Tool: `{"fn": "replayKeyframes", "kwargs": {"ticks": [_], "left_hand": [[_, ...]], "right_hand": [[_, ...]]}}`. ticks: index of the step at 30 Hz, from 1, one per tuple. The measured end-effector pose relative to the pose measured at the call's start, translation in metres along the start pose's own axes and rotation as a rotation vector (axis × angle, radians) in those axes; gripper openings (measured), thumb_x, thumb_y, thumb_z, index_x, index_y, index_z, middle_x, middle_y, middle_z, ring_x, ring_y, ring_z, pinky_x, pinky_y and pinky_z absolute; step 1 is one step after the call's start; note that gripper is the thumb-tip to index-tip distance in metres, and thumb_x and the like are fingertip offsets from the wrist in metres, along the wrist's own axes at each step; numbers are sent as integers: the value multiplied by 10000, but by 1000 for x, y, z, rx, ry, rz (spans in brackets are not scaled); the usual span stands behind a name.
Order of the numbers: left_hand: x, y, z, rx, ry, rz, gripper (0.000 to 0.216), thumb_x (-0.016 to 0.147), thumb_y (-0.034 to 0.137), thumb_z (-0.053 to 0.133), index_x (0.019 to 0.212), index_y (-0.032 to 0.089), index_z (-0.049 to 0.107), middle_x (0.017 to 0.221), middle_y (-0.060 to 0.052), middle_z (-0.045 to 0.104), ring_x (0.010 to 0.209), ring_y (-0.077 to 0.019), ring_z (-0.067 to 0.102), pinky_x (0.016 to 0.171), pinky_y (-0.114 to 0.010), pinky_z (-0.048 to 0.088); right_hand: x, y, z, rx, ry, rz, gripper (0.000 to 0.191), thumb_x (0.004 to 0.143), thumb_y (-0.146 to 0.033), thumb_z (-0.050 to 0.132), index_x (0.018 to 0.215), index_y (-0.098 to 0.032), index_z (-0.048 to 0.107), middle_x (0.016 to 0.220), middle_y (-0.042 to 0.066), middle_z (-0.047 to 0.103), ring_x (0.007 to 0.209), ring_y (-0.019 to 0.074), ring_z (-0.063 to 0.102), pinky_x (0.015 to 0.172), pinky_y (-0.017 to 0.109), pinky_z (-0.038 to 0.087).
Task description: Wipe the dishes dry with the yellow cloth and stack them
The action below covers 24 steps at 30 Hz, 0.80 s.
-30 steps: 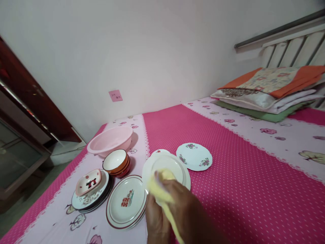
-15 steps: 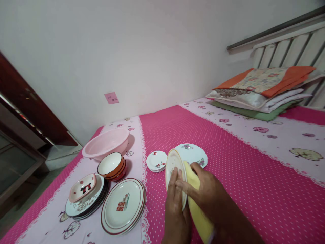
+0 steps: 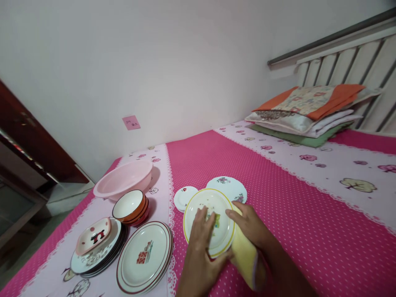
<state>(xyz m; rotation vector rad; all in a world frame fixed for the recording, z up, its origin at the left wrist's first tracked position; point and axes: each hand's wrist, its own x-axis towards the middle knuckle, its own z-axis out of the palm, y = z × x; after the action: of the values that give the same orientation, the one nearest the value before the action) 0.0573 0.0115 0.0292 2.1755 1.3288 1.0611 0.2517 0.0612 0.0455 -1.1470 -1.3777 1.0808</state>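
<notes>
- Yellow-rimmed plate point(image 3: 213, 214): held face up over the bed point(image 3: 309, 231), just near of the floral plate point(image 3: 227, 187) and right of the small saucer stack point(image 3: 185, 197). Specks of residue show on its face.
- Left hand point(image 3: 202, 231): fingers spread flat on the plate's face, thumb apparently under the near rim. It steadies the plate rather than pinching it.
- Right hand point(image 3: 250, 225): curled over the plate's right rim with the yellow cloth point(image 3: 246, 258) trapped beneath it, so it is closed on cloth and rim together. How much cloth lies under the plate cannot be told from this view.
- Doing the step well, as a judgement: the specks call for wiping the face, so the cloth has to come round from the underside to the top. The left hand is better shifted to the rim, which clears the centre for the cloth.
- A firm rim grip with the plate kept low over the soft bed limits harm from a slip.
- Left of the hands lie the red-rimmed plates point(image 3: 144, 255), a plate stack topped by a square dish point(image 3: 94, 236), the orange bowls point(image 3: 130, 205) and a pink basin point(image 3: 123, 179).
</notes>
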Motion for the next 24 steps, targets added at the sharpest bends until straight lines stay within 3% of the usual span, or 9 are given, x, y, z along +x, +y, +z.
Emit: {"fn": "replayKeyframes", "kwargs": {"ticks": [2, 4, 6, 8, 11, 14, 19, 24], "left_hand": [[3, -5, -10, -83, 222, -114, 660, 888, 359, 701, 1507, 341, 473, 1668, -79, 333, 1539, -309, 276, 1235, -536, 285], [5, -13, -15, -177, 473, -277, 585, 913, 429, 659, 1461, 277, 523, 1595, -119, 431, 1485, -311, 378, 1202, -506, 347], [6, -20, -15, -368, 530, -451, 631, 873, 525, 686, 1404, 210, 561, 1391, -151, 607, 1295, -310, 576, 1046, -454, 505], [6, -23, -11, -639, 420, -584, 614, 807, 582, 742, 1251, 171, 640, 1045, -98, 723, 909, -233, 697, 754, -333, 576], [7, -21, -4, -937, 351, -661, 481, 718, 575, 831, 902, 163, 663, 609, 55, 585, 484, -75, 464, 467, -191, 374], [7, -20, -5, -965, 336, -687, 497, 670, 572, 866, 841, 171, 630, 545, 77, 557, 416, -46, 378, 422, -179, 272], [-2, -30, -23, -834, 25, -616, 425, 859, 586, 705, 863, 174, 599, 525, 32, 608, 378, -62, 436, 419, -179, 257], [-16, -38, -37, -924, -136, -681, 401, 865, 535, 729, 824, 144, 645, 508, 56, 531, 373, -19, 358, 401, -149, 183]], "right_hand": [[4, 8, -6, 70, 19, 34, 343, 784, -510, 620, 877, -183, 663, 920, 101, 766, 890, 300, 708, 805, 394, 560], [6, 12, -11, 92, 52, 42, 366, 774, -530, 634, 884, -183, 674, 926, 103, 770, 879, 298, 712, 813, 394, 560], [6, 13, -14, 101, 74, 42, 395, 781, -545, 639, 915, -177, 689, 942, 109, 774, 895, 300, 715, 805, 387, 561], [6, 12, -17, 126, 71, 48, 424, 805, -549, 636, 977, -167, 702, 977, 115, 779, 922, 303, 722, 802, 382, 564], [3, 9, -21, 172, 46, 67, 442, 830, -531, 639, 1044, -153, 715, 1024, 125, 784, 961, 302, 731, 831, 387, 570], [2, 10, -27, 230, -16, 100, 473, 800, -531, 665, 1072, -149, 731, 1023, 129, 790, 980, 309, 735, 866, 410, 569], [-5, 16, -37, 274, -81, 194, 449, 759, -493, 714, 1057, -158, 740, 1075, 121, 782, 1020, 302, 725, 929, 426, 540], [-22, 12, -37, 381, -114, 267, 424, 773, -423, 765, 1134, -210, 703, 1164, 78, 751, 1035, 269, 712, 935, 410, 532]]}}
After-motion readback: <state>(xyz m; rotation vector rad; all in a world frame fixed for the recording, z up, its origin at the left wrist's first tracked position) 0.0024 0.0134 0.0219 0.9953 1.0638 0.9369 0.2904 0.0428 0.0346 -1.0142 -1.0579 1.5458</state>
